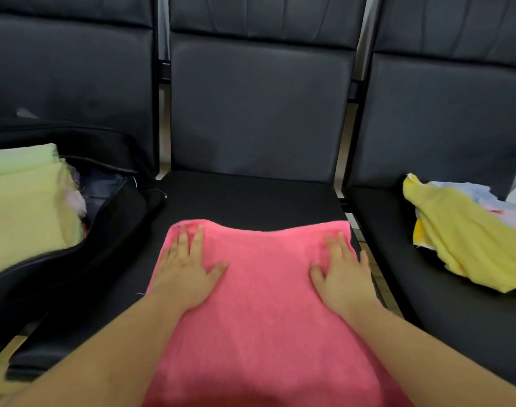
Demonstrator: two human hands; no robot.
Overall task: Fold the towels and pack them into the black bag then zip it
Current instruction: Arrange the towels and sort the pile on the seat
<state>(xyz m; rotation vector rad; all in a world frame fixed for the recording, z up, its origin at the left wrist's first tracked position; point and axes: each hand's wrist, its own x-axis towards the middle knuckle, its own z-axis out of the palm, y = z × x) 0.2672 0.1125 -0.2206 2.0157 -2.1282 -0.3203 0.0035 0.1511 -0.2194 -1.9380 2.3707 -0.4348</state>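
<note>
1. Where the head view looks down on a row of black padded seats, a pink towel [268,304] is seen spread flat over the middle seat [250,198], its near part running down out of the bottom of the picture.
2. The left hand [186,271] is laid palm down on the towel's left side, fingers straight and slightly spread, the fingertips close to the far left corner; nothing is gripped.
3. The right hand [343,274] is laid flat in the same way on the towel's right side, fingers extended toward the far right corner, with nothing held in it.
4. The black bag [74,254] is seen on the left seat, unzipped and lying open, its edge reaching just beside the pink towel.
5. A folded pale yellow-green towel [24,204] is seen in the open bag, with a scrap of other pale cloth showing at its right edge.
6. An unfolded yellow towel [462,239] is seen heaped on the right seat [427,304], well apart from the pink towel, with a crumpled pale blue cloth [483,198] lying behind and partly on it.
</note>
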